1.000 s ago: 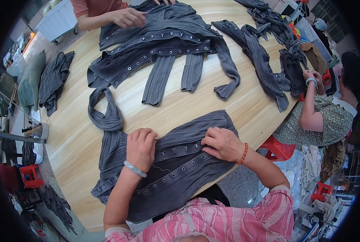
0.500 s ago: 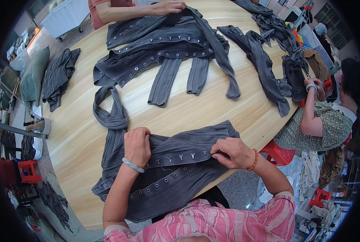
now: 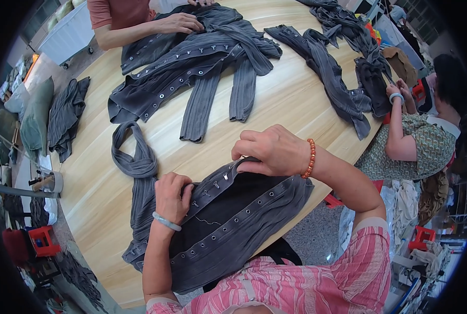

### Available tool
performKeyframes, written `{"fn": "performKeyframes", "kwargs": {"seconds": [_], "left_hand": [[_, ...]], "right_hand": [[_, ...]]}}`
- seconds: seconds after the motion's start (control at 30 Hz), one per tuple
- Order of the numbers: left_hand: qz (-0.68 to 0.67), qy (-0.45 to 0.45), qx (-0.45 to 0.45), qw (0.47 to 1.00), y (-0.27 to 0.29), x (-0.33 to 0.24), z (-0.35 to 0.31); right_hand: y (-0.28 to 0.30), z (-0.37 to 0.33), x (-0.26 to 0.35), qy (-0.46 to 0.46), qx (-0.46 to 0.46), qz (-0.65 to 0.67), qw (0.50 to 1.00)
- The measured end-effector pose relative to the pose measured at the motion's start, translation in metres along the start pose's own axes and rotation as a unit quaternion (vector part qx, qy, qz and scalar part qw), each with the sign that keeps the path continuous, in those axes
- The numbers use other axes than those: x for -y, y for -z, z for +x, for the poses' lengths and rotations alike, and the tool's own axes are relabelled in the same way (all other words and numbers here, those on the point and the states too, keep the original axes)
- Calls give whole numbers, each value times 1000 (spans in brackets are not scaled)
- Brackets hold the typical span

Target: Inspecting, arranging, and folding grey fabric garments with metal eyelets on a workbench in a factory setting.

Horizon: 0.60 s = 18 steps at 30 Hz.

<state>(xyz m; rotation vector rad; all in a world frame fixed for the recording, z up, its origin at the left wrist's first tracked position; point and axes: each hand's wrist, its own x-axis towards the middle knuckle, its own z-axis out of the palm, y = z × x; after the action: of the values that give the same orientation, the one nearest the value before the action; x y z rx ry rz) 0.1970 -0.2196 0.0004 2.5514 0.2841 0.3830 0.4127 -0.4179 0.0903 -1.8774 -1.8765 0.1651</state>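
A dark grey ribbed garment (image 3: pixel 228 256) lies before me at the table's near edge, its front spread apart. One edge carries a row of metal hooks (image 3: pixel 216 184), the other a row of metal eyelets (image 3: pixel 248 211). My left hand (image 3: pixel 172 198) is closed on the hook edge near its left part. Farther right, my right hand (image 3: pixel 272 150) pinches the same edge and holds it raised off the lower panel. A loose pale thread (image 3: pixel 208 222) lies on the dark inside. Beyond my left hand, a knotted, looped length of the garment (image 3: pixel 139 157) stretches over the wood.
Across the wooden table (image 3: pixel 87 193), a co-worker's hand (image 3: pixel 183 23) rests on similar grey garments (image 3: pixel 191 63). More lie at the right (image 3: pixel 327 78) and far left (image 3: pixel 67 118). Another person (image 3: pixel 411 141) sits at the right edge, handling dark cloth. Red stools (image 3: pixel 44 240) stand around.
My right hand has moved left and away from me, lifting the hook edge and opening the front wider. The co-worker opposite has laid down the raised strip of cloth.
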Motion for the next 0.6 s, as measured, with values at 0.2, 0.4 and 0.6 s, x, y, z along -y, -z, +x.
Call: {"fn": "performKeyframes", "kwargs": {"seconds": [0.2,0.4,0.6], "left_hand": [[-151,-109,17,982,17,-77,-20],[-39,-128,128,983,-46,-92,-32],[37,-100,110,988,-73,-71,-20]], "right_hand": [[5,15,-11,-8,-39,11,999],[11,26,0,53,-116,33,991],[24,11,23,90,-128,1,988]]}}
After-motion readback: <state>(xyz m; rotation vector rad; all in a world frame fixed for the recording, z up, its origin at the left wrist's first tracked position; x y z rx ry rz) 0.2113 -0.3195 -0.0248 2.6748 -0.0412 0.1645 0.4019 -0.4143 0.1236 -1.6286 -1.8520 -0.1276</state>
